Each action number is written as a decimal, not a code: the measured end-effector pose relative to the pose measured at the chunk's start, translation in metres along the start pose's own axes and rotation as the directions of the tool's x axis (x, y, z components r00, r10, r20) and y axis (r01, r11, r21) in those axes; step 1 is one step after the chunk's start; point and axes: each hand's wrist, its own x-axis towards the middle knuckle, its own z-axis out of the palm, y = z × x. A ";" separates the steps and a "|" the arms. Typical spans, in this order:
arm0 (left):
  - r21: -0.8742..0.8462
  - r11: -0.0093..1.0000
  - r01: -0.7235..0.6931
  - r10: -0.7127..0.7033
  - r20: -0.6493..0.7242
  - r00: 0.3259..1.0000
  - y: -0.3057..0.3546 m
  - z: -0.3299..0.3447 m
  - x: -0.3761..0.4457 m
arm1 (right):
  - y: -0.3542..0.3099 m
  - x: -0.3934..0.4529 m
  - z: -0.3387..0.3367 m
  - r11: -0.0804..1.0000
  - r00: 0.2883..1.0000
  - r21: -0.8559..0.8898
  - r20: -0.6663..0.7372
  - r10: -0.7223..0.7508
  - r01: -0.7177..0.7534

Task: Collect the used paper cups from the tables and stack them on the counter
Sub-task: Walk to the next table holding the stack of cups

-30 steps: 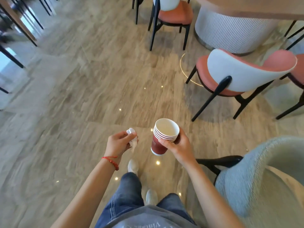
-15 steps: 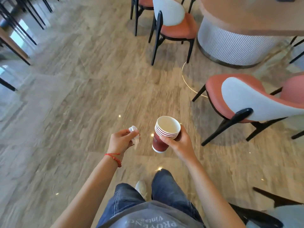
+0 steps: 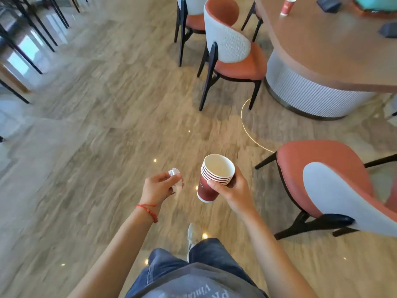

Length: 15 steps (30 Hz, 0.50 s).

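Both arms forward: right hand (image 3: 234, 190) grips cup stack (image 3: 211, 179), left hand (image 3: 159, 187) pinches tissue (image 3: 175, 173)

Head view. The right hand (image 3: 235, 190) gripped a nested stack of red paper cups (image 3: 213, 179), its thumb lying across the white rims and the stack tilted with its open mouth towards the camera. The left hand (image 3: 160, 187), with a red cord bracelet (image 3: 149, 209) at the wrist, pinched a crumpled white tissue (image 3: 176, 178) between the fingertips. Both hands were held above the wood-patterned floor (image 3: 96, 136). A single red paper cup (image 3: 287, 5) stood upright on the round table (image 3: 322, 50) at upper right, near dark objects too blurred to identify. Orange-seated chairs (image 3: 232, 52) stood beside the table; another chair (image 3: 335, 183) stood at right.
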 end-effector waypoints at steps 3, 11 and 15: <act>0.012 1.000 -0.020 0.020 -0.017 1.000 0.031 0.018 0.038 | -0.020 0.054 -0.004 1.000 1.000 -0.002 0.014 -0.008 0.008; -0.001 1.000 -0.007 0.007 -0.001 1.000 0.096 0.044 0.143 | -0.047 0.178 0.006 1.000 1.000 0.005 0.029 0.007 -0.007; 0.020 1.000 -0.018 0.018 0.029 0.999 0.140 0.055 0.207 | -0.064 0.247 0.019 1.000 1.000 0.007 0.000 -0.002 0.002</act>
